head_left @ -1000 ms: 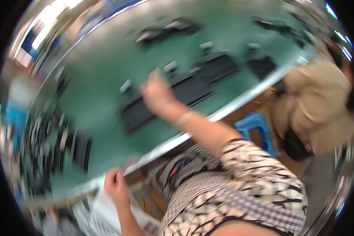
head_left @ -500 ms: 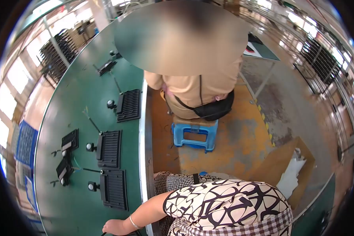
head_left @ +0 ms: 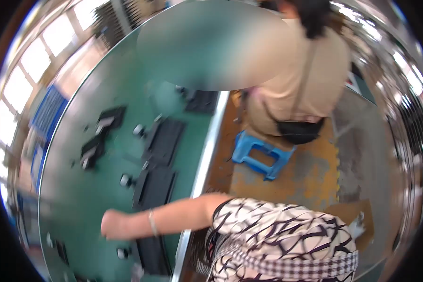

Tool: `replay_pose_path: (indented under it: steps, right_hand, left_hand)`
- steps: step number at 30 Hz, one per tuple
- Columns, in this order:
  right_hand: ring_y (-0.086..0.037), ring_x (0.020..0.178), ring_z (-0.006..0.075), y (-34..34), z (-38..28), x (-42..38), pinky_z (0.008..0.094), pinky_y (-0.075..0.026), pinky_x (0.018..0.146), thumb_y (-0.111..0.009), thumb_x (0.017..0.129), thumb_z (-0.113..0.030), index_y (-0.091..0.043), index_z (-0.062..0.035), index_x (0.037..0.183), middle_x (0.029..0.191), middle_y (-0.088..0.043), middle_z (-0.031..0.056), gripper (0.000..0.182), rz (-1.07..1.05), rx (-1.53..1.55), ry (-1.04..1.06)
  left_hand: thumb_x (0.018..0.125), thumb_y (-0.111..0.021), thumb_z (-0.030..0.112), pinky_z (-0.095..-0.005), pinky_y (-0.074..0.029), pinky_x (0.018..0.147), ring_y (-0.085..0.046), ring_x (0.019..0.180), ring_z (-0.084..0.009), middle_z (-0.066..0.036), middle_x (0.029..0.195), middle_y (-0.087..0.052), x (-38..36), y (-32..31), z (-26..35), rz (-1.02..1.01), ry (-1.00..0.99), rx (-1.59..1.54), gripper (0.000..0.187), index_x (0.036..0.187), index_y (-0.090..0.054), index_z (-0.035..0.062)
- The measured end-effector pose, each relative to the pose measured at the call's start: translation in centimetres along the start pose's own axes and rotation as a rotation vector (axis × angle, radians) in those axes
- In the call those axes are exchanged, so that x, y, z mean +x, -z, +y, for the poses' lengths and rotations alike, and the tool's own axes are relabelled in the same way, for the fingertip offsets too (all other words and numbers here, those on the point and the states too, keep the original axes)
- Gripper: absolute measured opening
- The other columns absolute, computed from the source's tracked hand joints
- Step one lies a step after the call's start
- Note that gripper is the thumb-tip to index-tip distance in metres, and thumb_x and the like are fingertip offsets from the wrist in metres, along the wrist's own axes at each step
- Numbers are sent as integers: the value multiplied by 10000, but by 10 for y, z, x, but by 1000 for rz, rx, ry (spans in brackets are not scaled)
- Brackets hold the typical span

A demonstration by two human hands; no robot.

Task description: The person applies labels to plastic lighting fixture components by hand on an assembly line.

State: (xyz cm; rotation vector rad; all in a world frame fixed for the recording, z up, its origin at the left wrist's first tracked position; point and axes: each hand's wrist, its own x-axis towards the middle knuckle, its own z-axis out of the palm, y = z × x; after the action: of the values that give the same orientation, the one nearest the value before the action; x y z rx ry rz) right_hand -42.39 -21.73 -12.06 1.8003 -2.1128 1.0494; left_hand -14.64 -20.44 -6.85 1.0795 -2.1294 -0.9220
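Note:
My left hand (head_left: 115, 225), with a bracelet on its wrist, reaches out over the green table (head_left: 75, 188). Motion smears its fingers, so what it holds, if anything, cannot be made out. Just right of the hand, below my forearm, lies a black panel (head_left: 152, 256) with a small round head on its side. Beyond the forearm are another black panel (head_left: 155, 188) and a further one (head_left: 167, 141), each with a similar round head. Two smaller dark parts, one nearer (head_left: 93, 149) and one farther (head_left: 113, 117), lie farther left. My right hand is not visible.
A co-worker in a tan top (head_left: 310, 70) sits ahead on a blue stool (head_left: 263, 155). The table's pale metal edge (head_left: 207, 164) runs between table and floor. Blue crates (head_left: 54, 110) stand beyond its left side; a cardboard box (head_left: 362, 216) is at the right.
The view has turned, shifting the table, stool and co-worker rightward. My left hand has moved up and slightly left in the picture, and the forearm now crosses above a black panel.

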Motion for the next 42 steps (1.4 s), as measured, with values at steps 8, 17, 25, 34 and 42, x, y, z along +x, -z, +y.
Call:
replay_pose_path:
  steps: [8,17,25,34,42]
  right_hand:
    - [-615,690,100,34,9,-15,250,-532,660,-669,911,-178,-668,32,1068,884,-711,111,263,-121,1422,-593]
    - [-553,623,70,49,-15,0,223,-483,606,-619,943,-195,-704,10,959,795,-687,34,222,-259,1010,-517]
    - [-564,674,76,46,-9,-1,224,-490,648,-596,967,-203,-704,8,1008,834,-685,38,241,-341,1176,-555]
    - [-563,661,74,44,-9,-2,218,-490,638,-621,953,-188,-706,11,1020,853,-700,43,226,-307,1153,-546]
    - [-567,649,69,38,-7,-15,220,-484,613,-645,918,-150,-670,44,1115,872,-701,40,278,-308,1124,-576]
  left_hand:
    - [939,-606,58,-206,-417,585,-526,647,-67,-5,760,-567,-3,-12,17,77,182,-307,81,905,-629,-13]
    - [959,-618,122,-182,-402,541,-533,619,-49,-1,749,-587,57,-28,17,216,40,-379,117,969,-642,8]
    - [955,-635,173,-183,-415,552,-516,611,-40,12,727,-581,95,-53,20,259,24,-319,171,952,-659,4]
    - [956,-636,188,-193,-423,565,-517,619,-43,14,726,-582,101,-57,13,262,28,-285,181,944,-665,9]
    - [933,-640,141,-242,-411,570,-488,619,-71,2,713,-562,93,-64,11,192,-20,-122,150,903,-652,-6]
